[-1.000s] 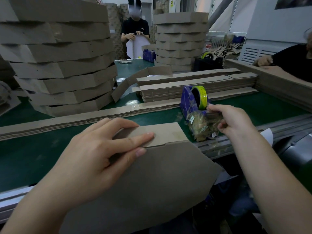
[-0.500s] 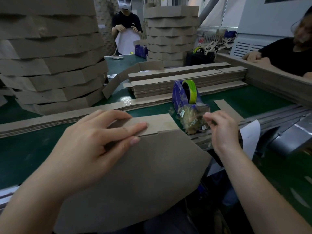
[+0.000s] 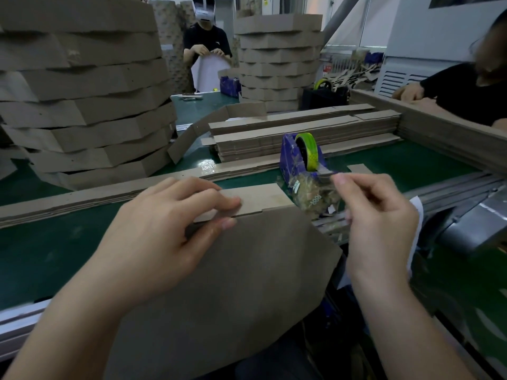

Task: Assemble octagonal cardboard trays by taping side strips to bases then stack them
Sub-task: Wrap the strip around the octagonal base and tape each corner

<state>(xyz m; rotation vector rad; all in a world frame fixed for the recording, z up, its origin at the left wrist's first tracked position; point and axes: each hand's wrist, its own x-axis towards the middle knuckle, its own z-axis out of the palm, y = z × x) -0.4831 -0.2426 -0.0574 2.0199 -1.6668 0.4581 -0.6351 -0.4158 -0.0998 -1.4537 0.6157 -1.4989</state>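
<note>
An octagonal cardboard base leans over the near edge of the green table. My left hand grips its top edge together with the end of a side strip, thumb in front and fingers on the strip. My right hand pinches a piece of clear tape pulled from the blue dispenser, which carries a green-yellow roll. The tape is faint and hard to trace.
A tall stack of finished trays fills the left; another stack stands behind. Bundles of flat strips lie mid-table, and a long strip runs along the near side. One person works at the back, another at the right.
My right hand has come away from the dispenser toward me and risen, drawing out tape. My left hand keeps the same hold on base and strip.
</note>
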